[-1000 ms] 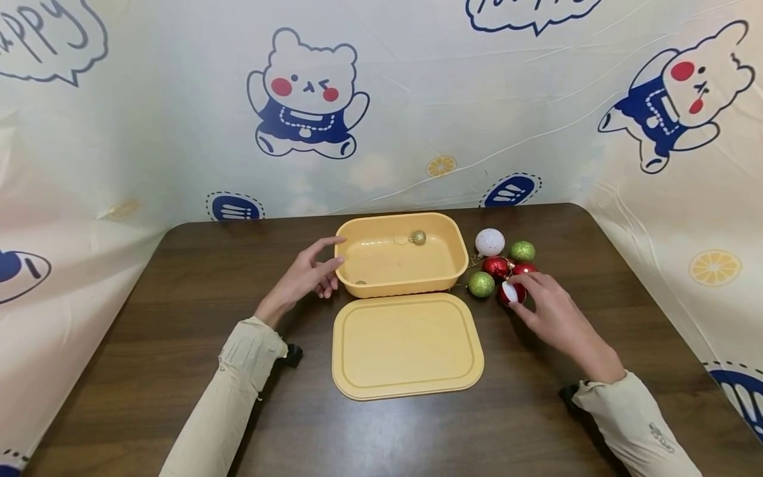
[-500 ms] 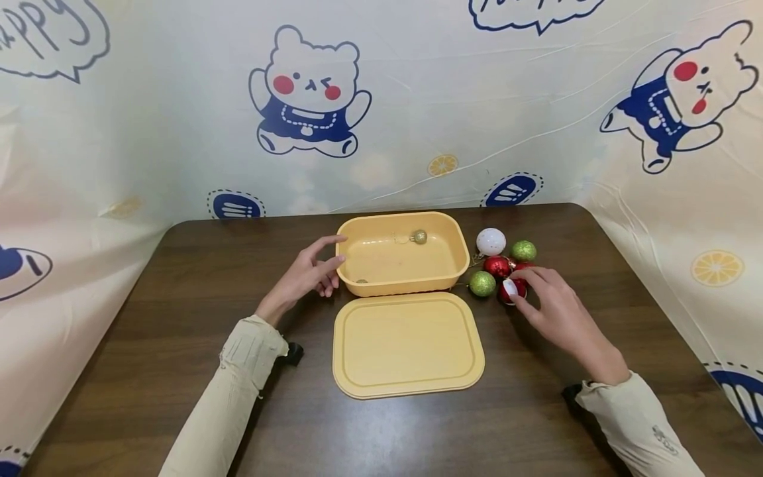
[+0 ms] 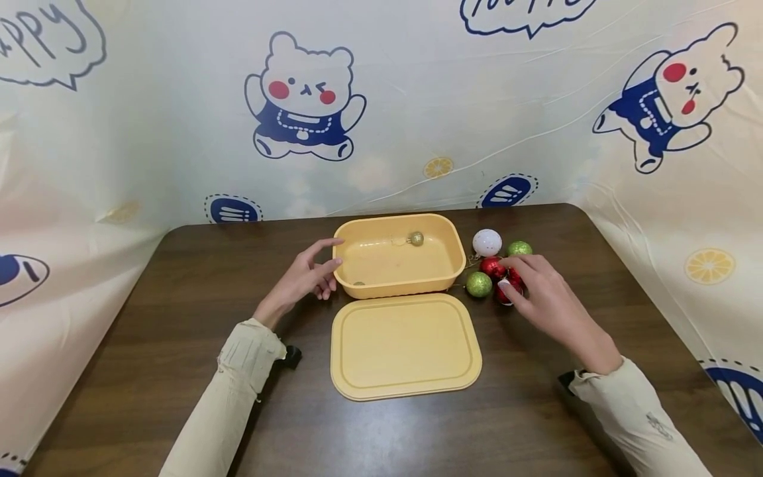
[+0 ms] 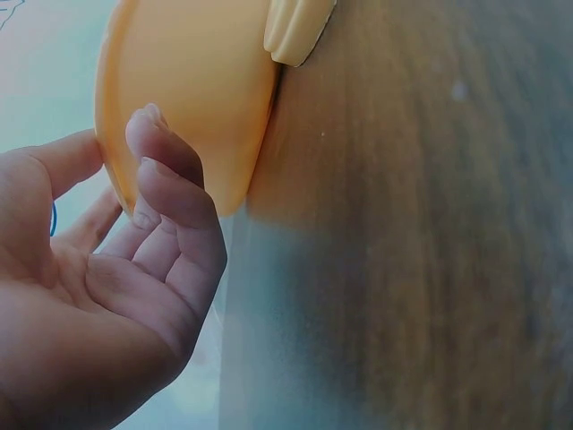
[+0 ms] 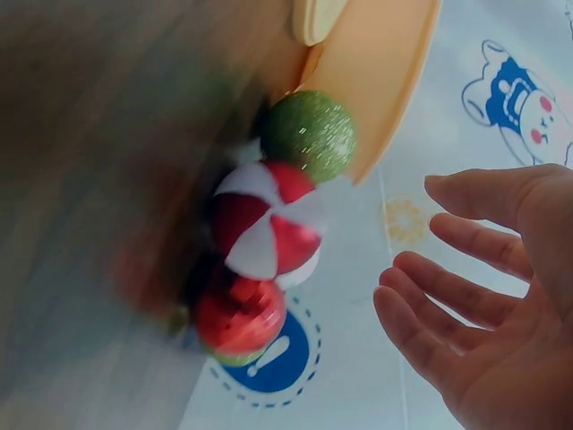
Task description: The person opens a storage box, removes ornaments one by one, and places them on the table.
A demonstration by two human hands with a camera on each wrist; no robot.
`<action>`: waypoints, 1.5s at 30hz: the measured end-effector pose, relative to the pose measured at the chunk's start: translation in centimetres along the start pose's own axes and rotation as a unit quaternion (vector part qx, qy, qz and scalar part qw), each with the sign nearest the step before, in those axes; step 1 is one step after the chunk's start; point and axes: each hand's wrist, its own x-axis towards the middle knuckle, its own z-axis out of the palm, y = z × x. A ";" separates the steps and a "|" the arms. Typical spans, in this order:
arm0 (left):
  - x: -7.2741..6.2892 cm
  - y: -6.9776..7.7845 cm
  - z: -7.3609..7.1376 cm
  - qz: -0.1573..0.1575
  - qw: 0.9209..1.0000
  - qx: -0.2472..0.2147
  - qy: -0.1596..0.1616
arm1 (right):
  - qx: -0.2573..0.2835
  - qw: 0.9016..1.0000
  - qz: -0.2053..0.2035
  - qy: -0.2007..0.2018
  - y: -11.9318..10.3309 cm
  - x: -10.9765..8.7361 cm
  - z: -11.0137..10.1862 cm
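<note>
My left hand (image 3: 304,275) is at the left end of a yellow plastic box (image 3: 393,289), fingertips right at its rim; in the left wrist view that hand (image 4: 134,278) has its other fingers loosely bent outside the wall. My right hand (image 3: 554,305) hovers over a cluster of Christmas baubles, fingers spread and holding nothing. Under it lies a red-and-white striped bauble (image 5: 269,219), partly covered by the thumb in the head view. Beside it are a glittery green bauble (image 3: 479,285) and a shiny red bauble (image 3: 492,267). Another red one is mostly hidden by the fingers.
A flat yellow lid (image 3: 405,348) lies in front of the box on the brown table (image 3: 381,437). Inside the box sits a small gold bauble (image 3: 416,238). Behind the cluster are a white bauble (image 3: 487,242) and a second green bauble (image 3: 520,248).
My right hand has shifted slightly away from me, from around the striped bauble to above the red ones. The left hand stays at the box. The head view has swung a little.
</note>
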 end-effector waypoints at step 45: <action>-0.1 0.2 -0.1 -0.001 1.000 -0.012 0.002 | 0.127 0.984 -0.078 -0.095 -8.8 11.0 6.1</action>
